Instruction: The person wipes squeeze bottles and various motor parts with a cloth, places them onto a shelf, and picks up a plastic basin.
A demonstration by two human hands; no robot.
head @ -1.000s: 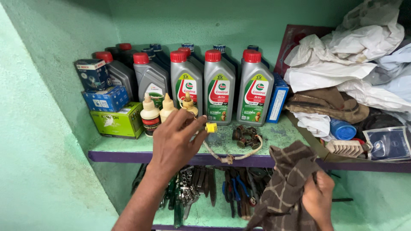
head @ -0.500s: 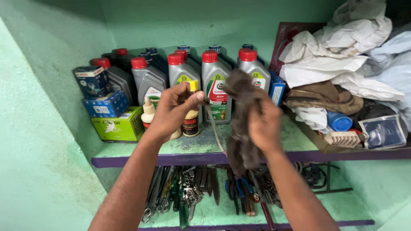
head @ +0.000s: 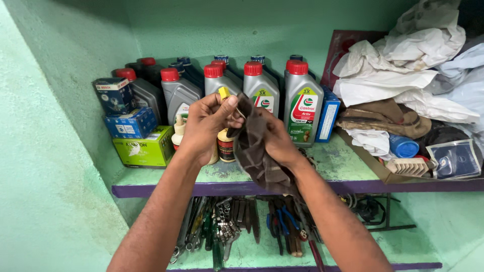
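- Left hand (head: 204,130) closed, thumb and fingers pinching a small yellow-tipped part (head: 224,92) raised in front of the shelf.
- Right hand (head: 275,140) closed on a dark brown checked rag (head: 253,151), bunched against the left hand's fingertips and touching the yellow-tipped part from the right.
- Rag hanging from the right hand, lower end reaching past the purple front edge of the upper shelf (head: 333,187).
- Just behind the hands, small cream squeeze bottles (head: 178,132) with nozzle tops standing on the shelf, one with a dark label (head: 225,146) partly hidden by the left hand.
- Behind those, a row of grey oil bottles with red caps (head: 302,103), upright, with darker blue-capped bottles further back.
- To the left, a green carton (head: 136,147) with two blue cartons (head: 126,122) stacked above it, against the green wall.
- To the right, a blue box (head: 328,115) upright beside the oil bottles, then a heap of white and brown cloths (head: 398,83) and a blue cylinder (head: 403,146).
- Below, on the lower shelf, spanners and pliers (head: 227,226) lying side by side.
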